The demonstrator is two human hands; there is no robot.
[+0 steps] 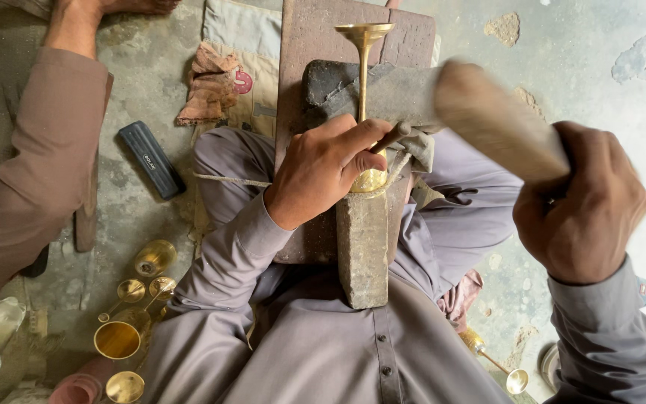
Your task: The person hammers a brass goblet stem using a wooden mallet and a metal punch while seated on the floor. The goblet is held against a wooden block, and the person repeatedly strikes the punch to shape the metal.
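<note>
Brass, polished and yellow, makes up the goblet (365, 90) at the middle of the head view: a thin straight stem runs up the frame to a flared round foot, and a rounded cup shows below, half hidden. It lies along a grey stone block (363, 247), rough and rectangular, which rests on a reddish board (304, 45) across the person's lap. A dark grey cloth pad (383, 93) sits under the stem.

Left hand (321, 170) presses on the goblet's cup, fingers curled together, with thumb and forefinger pinching a short dark rod (394, 136) against the brass.

Right hand (581, 202) is closed in a tight fist round the handle of a wooden mallet (495, 120), pale and cylindrical, blurred, its head raised above the pad and just right of the stem.

On the cracked concrete floor to the left lie more brass cups (132, 314), shiny and hollow, a dark ribbed case (151, 159) and a crumpled reddish rag (207, 86). Another person's brown sleeve (31, 172) crosses the left edge. One more stemmed brass piece (496, 366) lies at lower right.
</note>
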